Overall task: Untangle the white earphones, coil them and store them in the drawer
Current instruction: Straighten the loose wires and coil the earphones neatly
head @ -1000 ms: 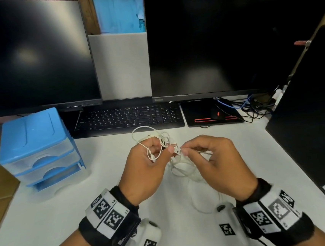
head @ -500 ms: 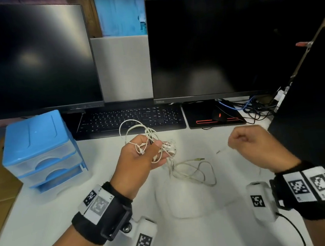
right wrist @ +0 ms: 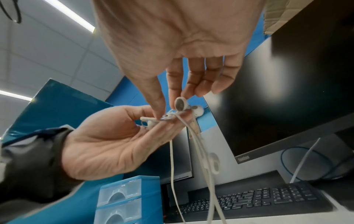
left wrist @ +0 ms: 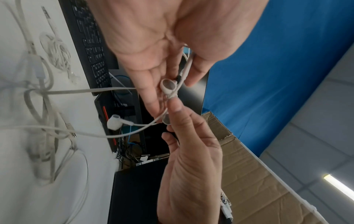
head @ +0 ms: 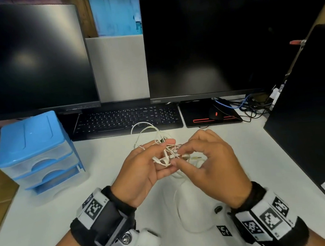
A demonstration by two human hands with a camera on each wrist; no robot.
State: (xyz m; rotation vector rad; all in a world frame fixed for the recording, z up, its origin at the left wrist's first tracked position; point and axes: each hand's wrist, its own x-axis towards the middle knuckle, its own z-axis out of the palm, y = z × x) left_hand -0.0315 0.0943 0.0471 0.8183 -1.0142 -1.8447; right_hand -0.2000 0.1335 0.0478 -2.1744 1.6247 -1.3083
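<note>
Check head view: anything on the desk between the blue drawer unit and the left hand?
Bare white desk between the blue drawer unit and the left hand; the head view shows it. The white earphones sit in that hand.

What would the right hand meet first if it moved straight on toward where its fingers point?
Probably the left hand: the right hand points leftward at it, both pinching the white earphones. Depth is unclear.

Bright overhead strip lighting, wide-angle edge distortion, soft glare on monitors (head: pixel 219 44)
</note>
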